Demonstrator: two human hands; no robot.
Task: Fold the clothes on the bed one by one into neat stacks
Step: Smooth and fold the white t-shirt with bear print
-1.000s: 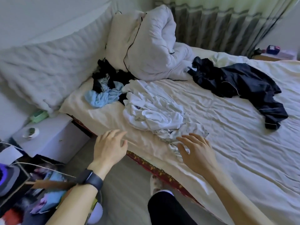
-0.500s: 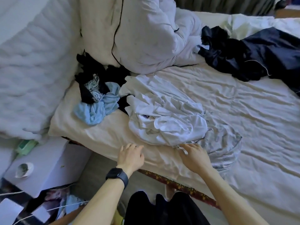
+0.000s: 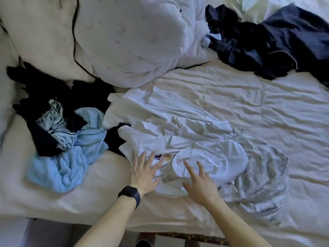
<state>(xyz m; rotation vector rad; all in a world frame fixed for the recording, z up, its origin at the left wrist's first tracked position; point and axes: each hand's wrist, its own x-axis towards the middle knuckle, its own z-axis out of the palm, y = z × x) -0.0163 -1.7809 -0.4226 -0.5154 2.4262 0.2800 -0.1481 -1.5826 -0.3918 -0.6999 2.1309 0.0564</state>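
Crumpled white shirt (image 3: 178,138) lies unfolded mid-bed (image 3: 267,107), blue towel (image 3: 71,157) and dark clothes (image 3: 267,40) apart.

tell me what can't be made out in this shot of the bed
Head view only:
- Small print on the white garment: mostly covered by its own folds, beside the left hand.
- Black clothes: too dark to count pieces, partly under the duvet.
- Navy garment: cut off by the right edge.
- Right hand: fingers spread over cloth; contact unclear.
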